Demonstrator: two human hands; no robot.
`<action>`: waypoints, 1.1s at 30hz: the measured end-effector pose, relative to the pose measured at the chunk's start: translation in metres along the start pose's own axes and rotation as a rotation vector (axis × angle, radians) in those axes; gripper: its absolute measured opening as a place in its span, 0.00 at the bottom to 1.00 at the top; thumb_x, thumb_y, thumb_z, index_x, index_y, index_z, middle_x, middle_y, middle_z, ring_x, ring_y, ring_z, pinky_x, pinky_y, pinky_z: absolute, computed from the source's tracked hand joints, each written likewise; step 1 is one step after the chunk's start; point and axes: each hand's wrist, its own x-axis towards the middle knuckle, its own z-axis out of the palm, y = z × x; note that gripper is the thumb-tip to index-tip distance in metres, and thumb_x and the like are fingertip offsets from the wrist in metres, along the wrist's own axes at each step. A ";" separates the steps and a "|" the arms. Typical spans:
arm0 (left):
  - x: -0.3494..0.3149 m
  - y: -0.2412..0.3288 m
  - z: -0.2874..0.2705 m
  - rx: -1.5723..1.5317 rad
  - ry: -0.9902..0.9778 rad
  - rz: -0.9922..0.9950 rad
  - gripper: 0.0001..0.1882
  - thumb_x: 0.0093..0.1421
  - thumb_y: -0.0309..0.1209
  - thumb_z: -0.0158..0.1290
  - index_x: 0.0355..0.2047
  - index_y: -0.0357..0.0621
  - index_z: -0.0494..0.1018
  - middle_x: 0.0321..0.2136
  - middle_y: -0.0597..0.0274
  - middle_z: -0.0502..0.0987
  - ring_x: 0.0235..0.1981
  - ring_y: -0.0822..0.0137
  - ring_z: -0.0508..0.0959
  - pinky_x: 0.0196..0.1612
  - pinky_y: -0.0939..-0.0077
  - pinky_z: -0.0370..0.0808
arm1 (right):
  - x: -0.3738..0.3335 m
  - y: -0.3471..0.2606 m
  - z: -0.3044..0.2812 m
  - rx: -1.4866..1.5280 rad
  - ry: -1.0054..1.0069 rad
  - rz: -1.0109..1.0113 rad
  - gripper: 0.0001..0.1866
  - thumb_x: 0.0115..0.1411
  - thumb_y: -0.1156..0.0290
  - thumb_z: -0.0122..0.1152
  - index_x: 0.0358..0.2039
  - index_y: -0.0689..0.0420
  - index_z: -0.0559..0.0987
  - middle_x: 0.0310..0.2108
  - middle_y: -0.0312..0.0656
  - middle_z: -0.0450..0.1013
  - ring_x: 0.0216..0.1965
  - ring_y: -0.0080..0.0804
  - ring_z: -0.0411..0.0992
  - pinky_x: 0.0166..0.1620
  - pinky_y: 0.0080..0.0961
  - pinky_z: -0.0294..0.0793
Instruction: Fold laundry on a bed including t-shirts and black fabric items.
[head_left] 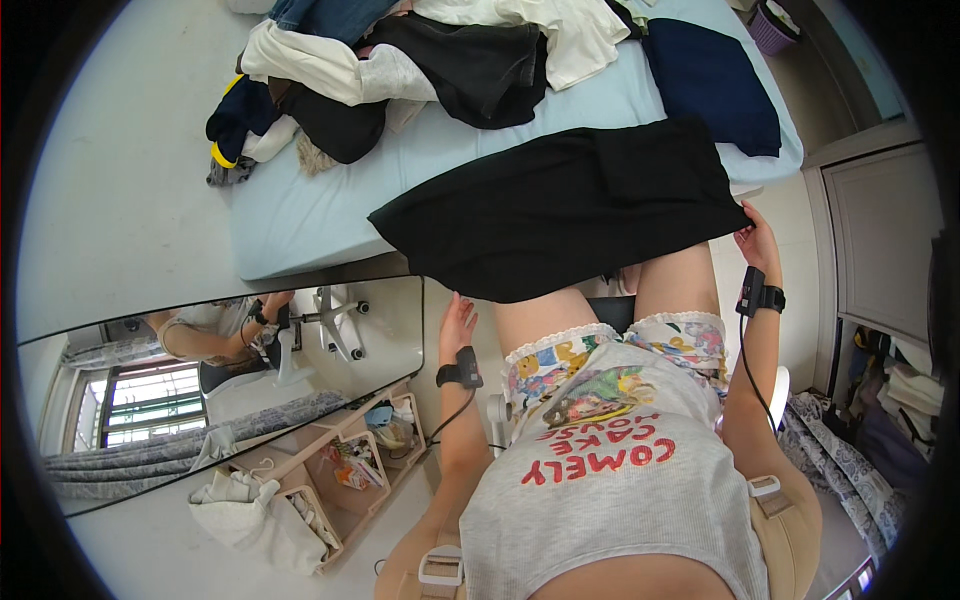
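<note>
Nearest the camera, grey top (pixel 600 510). Beyond it, black cloth (pixel 560 210), spread above the thighs (pixel 675 285) and overlapping the near edge of the bed (pixel 320 215). Pinched at the right corner by the right hand (pixel 759 243); gripped or merely touched, impossible to tell which, along the near edge by the left hand (pixel 458 326). Could slip down from a slack left hold, or crease from uneven pulling. Farther out, could drag the navy cloth (pixel 712 85) just beside it, or snag the heap (pixel 460 75) if flung forward.
</note>
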 end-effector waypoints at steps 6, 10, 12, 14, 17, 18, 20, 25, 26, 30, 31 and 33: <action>0.013 0.008 0.021 0.013 0.042 -0.049 0.24 0.56 0.49 0.56 0.47 0.50 0.66 0.38 0.66 0.68 0.44 0.69 0.66 0.51 0.64 0.63 | 0.007 0.002 -0.012 0.029 -0.023 0.009 0.16 0.58 0.69 0.55 0.47 0.48 0.75 0.23 0.24 0.67 0.25 0.13 0.62 0.37 0.14 0.64; 0.017 0.002 0.006 0.075 0.126 0.198 0.17 0.58 0.46 0.53 0.41 0.51 0.68 0.43 0.67 0.69 0.45 0.69 0.66 0.50 0.60 0.65 | 0.010 0.004 -0.013 0.040 -0.031 0.011 0.16 0.59 0.68 0.54 0.49 0.48 0.74 0.25 0.25 0.68 0.28 0.15 0.64 0.40 0.15 0.64; 0.014 0.011 0.005 -0.016 0.109 0.298 0.17 0.60 0.45 0.51 0.43 0.50 0.67 0.44 0.66 0.69 0.47 0.68 0.66 0.50 0.58 0.65 | 0.009 0.002 -0.010 0.026 -0.011 0.006 0.16 0.59 0.68 0.53 0.49 0.48 0.74 0.25 0.25 0.69 0.28 0.15 0.64 0.40 0.16 0.64; 0.013 0.013 0.004 -0.147 0.118 0.355 0.18 0.63 0.44 0.46 0.48 0.49 0.65 0.49 0.63 0.68 0.52 0.63 0.65 0.52 0.53 0.64 | 0.011 0.002 -0.013 0.005 0.001 0.009 0.16 0.60 0.67 0.53 0.49 0.48 0.74 0.25 0.25 0.69 0.28 0.14 0.64 0.40 0.16 0.64; 0.031 0.013 0.023 -0.228 0.108 0.253 0.21 0.63 0.44 0.45 0.52 0.47 0.63 0.52 0.61 0.66 0.54 0.59 0.64 0.54 0.51 0.63 | 0.021 0.003 -0.021 -0.003 -0.079 0.007 0.15 0.60 0.67 0.52 0.49 0.48 0.74 0.25 0.25 0.69 0.27 0.15 0.63 0.39 0.16 0.64; 0.035 0.011 0.031 -0.230 0.114 0.255 0.22 0.64 0.43 0.42 0.54 0.44 0.62 0.54 0.58 0.65 0.55 0.58 0.63 0.57 0.54 0.61 | 0.024 0.003 -0.024 0.003 -0.083 0.012 0.15 0.60 0.66 0.52 0.49 0.48 0.74 0.25 0.25 0.69 0.27 0.15 0.63 0.39 0.16 0.64; 0.050 0.009 0.036 -0.259 0.135 0.233 0.22 0.65 0.43 0.40 0.54 0.43 0.62 0.54 0.58 0.65 0.55 0.59 0.64 0.58 0.57 0.60 | 0.020 0.000 -0.021 0.008 -0.090 0.013 0.15 0.60 0.66 0.52 0.48 0.48 0.74 0.26 0.25 0.69 0.26 0.15 0.63 0.38 0.16 0.64; 0.061 0.003 0.044 -0.391 0.059 0.164 0.26 0.65 0.43 0.40 0.57 0.39 0.59 0.56 0.55 0.63 0.57 0.57 0.63 0.60 0.58 0.58 | 0.006 0.001 -0.014 -0.087 -0.044 0.035 0.15 0.60 0.67 0.52 0.49 0.48 0.74 0.26 0.26 0.69 0.26 0.15 0.63 0.38 0.16 0.65; 0.062 0.005 0.042 -0.422 0.020 0.179 0.26 0.65 0.43 0.40 0.57 0.38 0.60 0.57 0.55 0.63 0.58 0.58 0.63 0.61 0.60 0.58 | 0.006 0.001 -0.015 -0.082 -0.034 0.030 0.15 0.60 0.67 0.52 0.49 0.48 0.74 0.26 0.26 0.69 0.26 0.15 0.63 0.38 0.16 0.65; 0.056 0.009 0.050 -0.350 0.077 0.210 0.22 0.65 0.41 0.41 0.54 0.42 0.63 0.50 0.58 0.69 0.52 0.58 0.67 0.58 0.58 0.61 | 0.004 0.000 -0.022 -0.115 -0.076 0.022 0.16 0.61 0.66 0.51 0.49 0.48 0.73 0.26 0.26 0.70 0.27 0.15 0.64 0.39 0.17 0.66; 0.054 0.011 0.051 -0.269 0.189 0.242 0.20 0.65 0.41 0.43 0.51 0.42 0.64 0.48 0.59 0.70 0.50 0.59 0.69 0.55 0.58 0.65 | 0.004 -0.002 -0.017 -0.128 -0.076 0.014 0.16 0.61 0.66 0.50 0.49 0.49 0.73 0.26 0.27 0.70 0.27 0.15 0.64 0.40 0.17 0.65; 0.048 0.008 0.046 -0.169 0.256 0.324 0.17 0.64 0.42 0.45 0.47 0.45 0.64 0.44 0.61 0.71 0.46 0.63 0.69 0.49 0.60 0.66 | 0.001 -0.002 -0.009 -0.134 -0.058 0.022 0.16 0.61 0.66 0.49 0.50 0.49 0.73 0.26 0.27 0.70 0.27 0.15 0.64 0.40 0.18 0.65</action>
